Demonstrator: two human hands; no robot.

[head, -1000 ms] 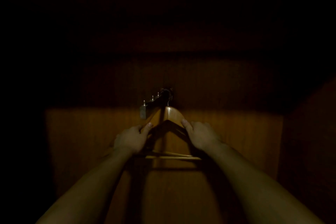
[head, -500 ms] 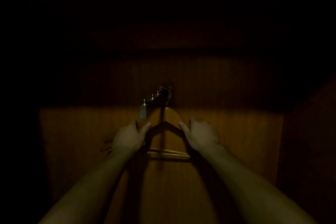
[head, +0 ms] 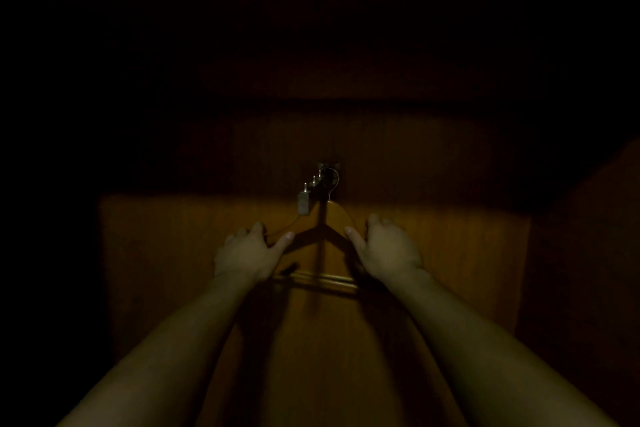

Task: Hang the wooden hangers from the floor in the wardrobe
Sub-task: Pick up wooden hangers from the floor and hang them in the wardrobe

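A: Head view, very dark. Where's the hanger [head: 334,218]?

B: Up on the rail [head: 313,184] inside the wardrobe [head: 450,246], wire hook looped over the rail's far end by the back panel. Wooden shoulders sloping down to either side, crossbar below, running between the two wrists.

A: And the left hand [head: 244,255]?

B: Just left of the hanger, palm forward, fingers spread loosely, thumb tip pointing at the left shoulder of the hanger. Grip open, nothing clasped. Hard to tell whether the thumb touches the wood or sits a hair off it.

A: The right hand [head: 388,250]?

B: Mirror of it on the other side. Fingers loosely spread, thumb lying along the right shoulder of the hanger, apparently touching. Grip open as well, not wrapped round anything.

A: Anything else on the rail?

B: Small upright pegs along its top, a blocky end cap nearest the camera. Lower half of the back panel lit amber, upper part and both sides lost in shadow. Bare forearms reaching in from the bottom corners.
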